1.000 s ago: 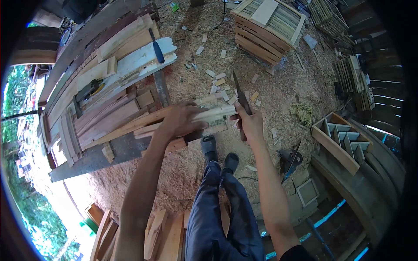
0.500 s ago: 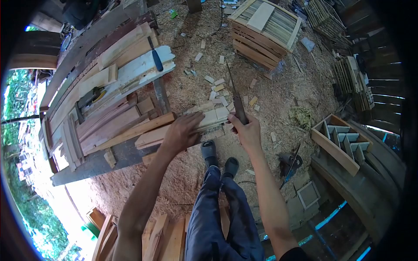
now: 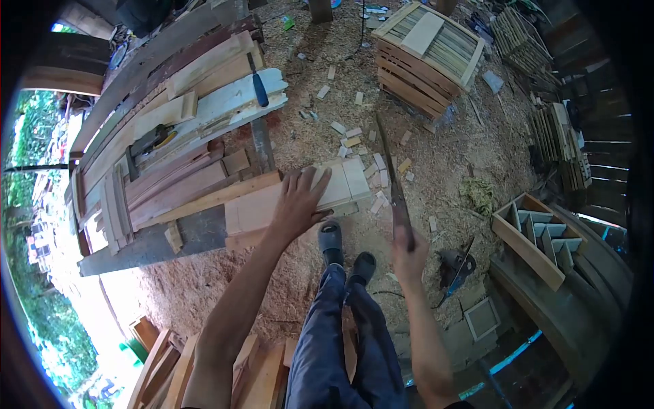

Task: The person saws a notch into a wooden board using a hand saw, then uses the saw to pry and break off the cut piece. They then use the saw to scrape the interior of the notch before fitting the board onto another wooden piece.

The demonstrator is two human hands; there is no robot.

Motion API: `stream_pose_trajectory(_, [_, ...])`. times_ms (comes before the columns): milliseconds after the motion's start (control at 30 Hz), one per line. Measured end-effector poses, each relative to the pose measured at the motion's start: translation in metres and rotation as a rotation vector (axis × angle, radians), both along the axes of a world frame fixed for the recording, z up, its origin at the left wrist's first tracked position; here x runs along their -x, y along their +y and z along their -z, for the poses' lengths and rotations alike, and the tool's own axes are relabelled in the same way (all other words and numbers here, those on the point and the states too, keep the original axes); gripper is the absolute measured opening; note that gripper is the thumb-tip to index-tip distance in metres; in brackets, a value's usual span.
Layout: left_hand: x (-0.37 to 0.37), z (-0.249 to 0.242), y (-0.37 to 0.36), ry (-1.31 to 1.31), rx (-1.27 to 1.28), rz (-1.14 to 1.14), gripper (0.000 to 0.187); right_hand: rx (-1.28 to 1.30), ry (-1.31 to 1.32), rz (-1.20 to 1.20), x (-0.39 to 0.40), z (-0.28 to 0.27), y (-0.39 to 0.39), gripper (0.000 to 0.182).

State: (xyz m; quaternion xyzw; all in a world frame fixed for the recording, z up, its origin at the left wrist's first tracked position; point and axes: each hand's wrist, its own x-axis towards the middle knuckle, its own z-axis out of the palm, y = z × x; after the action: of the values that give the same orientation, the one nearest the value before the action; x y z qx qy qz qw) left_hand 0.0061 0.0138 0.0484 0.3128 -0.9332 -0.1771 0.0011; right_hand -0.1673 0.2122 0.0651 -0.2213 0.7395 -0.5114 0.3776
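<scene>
My left hand (image 3: 297,203) presses on a pale board (image 3: 255,213), fingers spread across its upper face. Pencil-like lines cross the wood near its right end, which juts past the end of the bench. In my right hand (image 3: 410,258) is a handsaw (image 3: 390,160), my fingers wrapped round its dark handle. Its long, narrow blade points away from me, to the right of the board's end and apart from it. Several small cut wood pieces (image 3: 352,142) lie on the ground beyond the board.
Planks, a blue-handled chisel (image 3: 259,88) and a hand plane (image 3: 151,141) lie on the workbench (image 3: 146,247). A slatted wooden crate (image 3: 417,80) stands at the back. To the right are a divided wooden box (image 3: 528,242) and a power tool (image 3: 455,268) on the sawdust-covered floor.
The board, tilted before, now lies with its broad face up. My right hand has moved away from the board's end, down and right, with the saw. My left hand's fingers have spread.
</scene>
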Motion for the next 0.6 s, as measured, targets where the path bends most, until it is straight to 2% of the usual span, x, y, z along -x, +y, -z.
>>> stream_pose_trajectory(33, [0.002,0.002,0.000,-0.001,0.012,0.005,0.095,0.158,-0.208,0.092,-0.001,0.005,0.010,0.040])
stream_pose_trajectory(167, [0.007,0.010,0.004,0.014,0.002,-0.036,0.098,0.091,-0.220,0.036,-0.005,-0.017,0.014,0.044])
stream_pose_trajectory(233, [0.004,0.015,0.004,0.020,0.000,-0.043,0.099,0.111,-0.318,0.083,-0.008,-0.019,0.013,0.044])
stream_pose_trajectory(433, [0.009,0.034,0.015,0.028,0.209,-0.096,0.104,0.133,-0.272,0.036,-0.016,-0.015,0.011,0.046])
stream_pose_trajectory(600, [0.009,0.040,0.011,0.039,0.158,-0.095,0.104,0.109,-0.237,-0.007,-0.022,-0.013,0.018,0.048])
